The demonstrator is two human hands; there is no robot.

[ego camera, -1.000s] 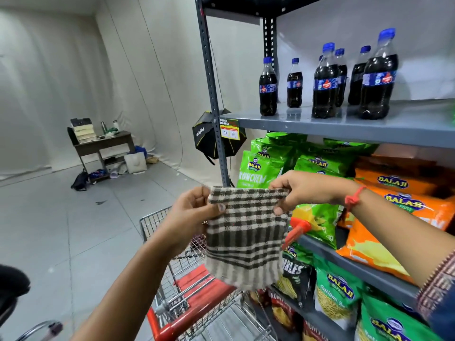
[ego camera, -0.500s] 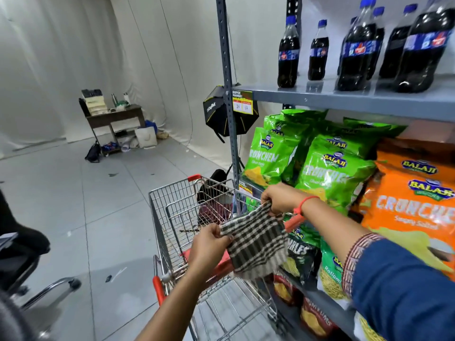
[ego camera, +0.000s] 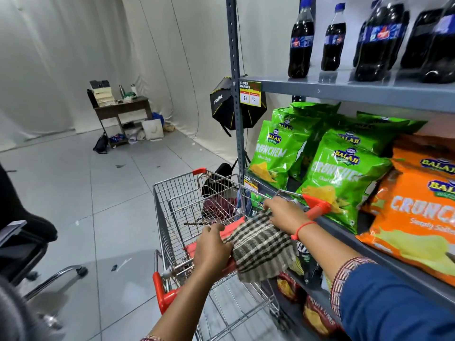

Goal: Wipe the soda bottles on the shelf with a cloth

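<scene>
A checked brown-and-cream cloth (ego camera: 261, 247) hangs over the red handle of a shopping cart (ego camera: 170, 291). My left hand (ego camera: 214, 247) pinches its left edge and my right hand (ego camera: 285, 212) presses on its far right corner. Several dark soda bottles (ego camera: 301, 38) with blue caps and labels stand upright on the grey upper shelf (ego camera: 344, 91), well above both hands at the top right. The rightmost bottles are cut off by the frame edge.
Green chip bags (ego camera: 278, 153) and orange chip bags (ego camera: 418, 205) fill the shelf below the bottles. A grey upright post (ego camera: 234, 94) bears a price tag. A black office chair (ego camera: 22, 242) stands at left. A desk (ego camera: 120, 109) sits at the far wall.
Both hands have lowered the cloth from chest height down onto the cart handle. The view has dropped, so the bottles now sit higher in the frame.
</scene>
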